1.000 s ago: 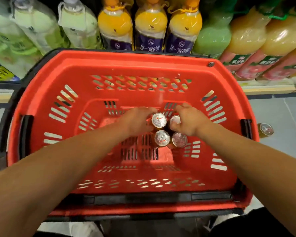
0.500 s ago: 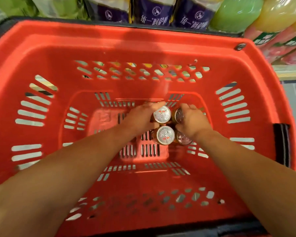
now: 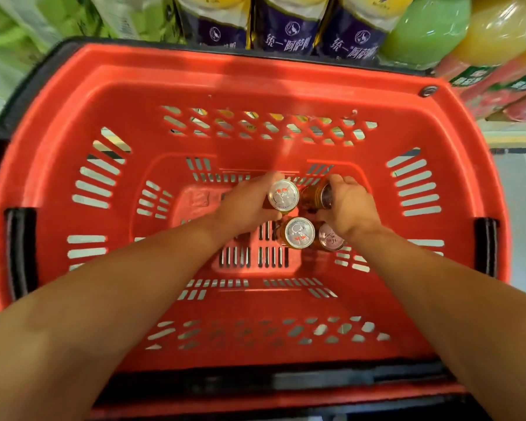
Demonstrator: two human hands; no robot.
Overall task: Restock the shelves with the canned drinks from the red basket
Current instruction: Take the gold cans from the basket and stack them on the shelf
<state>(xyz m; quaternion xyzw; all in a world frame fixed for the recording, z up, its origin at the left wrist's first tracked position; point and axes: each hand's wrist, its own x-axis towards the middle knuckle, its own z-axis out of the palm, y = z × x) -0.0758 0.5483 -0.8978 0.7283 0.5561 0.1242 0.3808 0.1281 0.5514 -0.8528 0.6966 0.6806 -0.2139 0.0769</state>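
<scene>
Left hand down on the basket floor, fingers curled round an upright can, silver top facing up; right hand just beside it, wrapped over a second can tipped toward the left, amber side showing, top turned toward the palm; two more cans on the floor below the hands, one standing clear between the wrists, the other partly tucked under the right wrist, all four clustered close together; both bare forearms reaching in from the near edge; around them the red basket, slotted walls and floor, black handle mounts at either side; beyond the far rim, shelved bottles, purple-labelled ones at centre, green and yellow to the right, pale green to the left, blurred
</scene>
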